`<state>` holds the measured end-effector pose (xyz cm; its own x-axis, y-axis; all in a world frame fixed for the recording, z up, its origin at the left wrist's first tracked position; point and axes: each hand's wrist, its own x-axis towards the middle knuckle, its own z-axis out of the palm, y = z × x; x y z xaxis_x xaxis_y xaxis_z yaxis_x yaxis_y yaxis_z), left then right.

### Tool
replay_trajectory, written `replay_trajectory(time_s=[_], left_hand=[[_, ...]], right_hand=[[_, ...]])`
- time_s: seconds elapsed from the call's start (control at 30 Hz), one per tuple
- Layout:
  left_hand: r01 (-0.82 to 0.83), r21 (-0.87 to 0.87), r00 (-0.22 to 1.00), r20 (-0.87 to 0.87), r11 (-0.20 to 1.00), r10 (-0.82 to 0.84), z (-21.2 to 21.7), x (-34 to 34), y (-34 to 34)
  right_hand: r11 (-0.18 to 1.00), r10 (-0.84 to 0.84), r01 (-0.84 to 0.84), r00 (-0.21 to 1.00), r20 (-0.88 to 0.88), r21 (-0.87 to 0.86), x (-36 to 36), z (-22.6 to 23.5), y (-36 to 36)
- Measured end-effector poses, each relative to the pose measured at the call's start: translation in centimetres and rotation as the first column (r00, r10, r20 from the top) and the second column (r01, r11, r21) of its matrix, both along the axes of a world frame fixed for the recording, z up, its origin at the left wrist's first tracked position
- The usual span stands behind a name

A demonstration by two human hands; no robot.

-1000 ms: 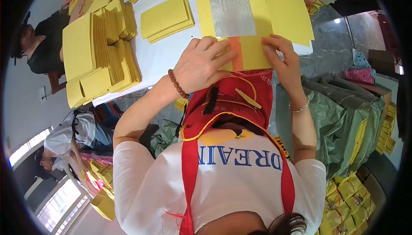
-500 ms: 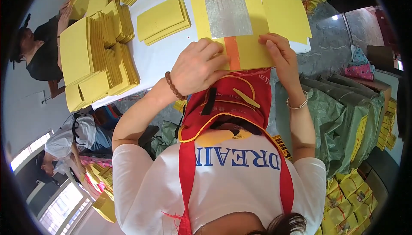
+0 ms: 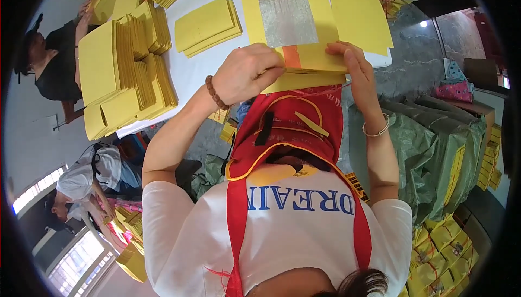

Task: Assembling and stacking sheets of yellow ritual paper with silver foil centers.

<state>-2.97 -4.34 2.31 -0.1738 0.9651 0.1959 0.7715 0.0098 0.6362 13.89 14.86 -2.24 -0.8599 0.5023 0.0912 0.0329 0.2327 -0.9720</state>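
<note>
In front of me lies a yellow joss paper sheet with a silver foil square and an orange stripe down its middle. My left hand has its fingers curled on the sheet's near left edge. My right hand pinches the near right corner between thumb and fingers. The sheet's near edge is raised and bent, and edges of more yellow paper show beneath it, just above my red apron. How many layers are gripped is hidden by my fingers.
A short pile of folded yellow paper lies left on the white tabletop. Taller stacks stand at the far left; another sheet lies right. Two people work at left. Green-wrapped bundles stand at right.
The sheet's near edge has come up and bent away from me, baring the paper beneath. My left hand has shifted slightly left and its fingers have curled tighter. My right hand stays at the corner.
</note>
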Motion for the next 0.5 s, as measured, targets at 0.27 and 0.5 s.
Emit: replay_trajectory(time_s=[0.27, 0.5], left_hand=[[-0.013, -0.189, 0.967, 0.248, 0.982, 0.061, 0.3, -1.0, 0.9], [0.034, -0.255, 0.889, 0.449, 0.966, 0.087, -0.3, -2.2, 1.3]], right_hand=[[0.999, 0.003, -0.002, 1.000, -0.010, 0.033, -0.1, 0.3, 0.0], [1.000, 0.013, -0.014, 0.999, -0.030, -0.021, -0.3, 0.0, 0.1]])
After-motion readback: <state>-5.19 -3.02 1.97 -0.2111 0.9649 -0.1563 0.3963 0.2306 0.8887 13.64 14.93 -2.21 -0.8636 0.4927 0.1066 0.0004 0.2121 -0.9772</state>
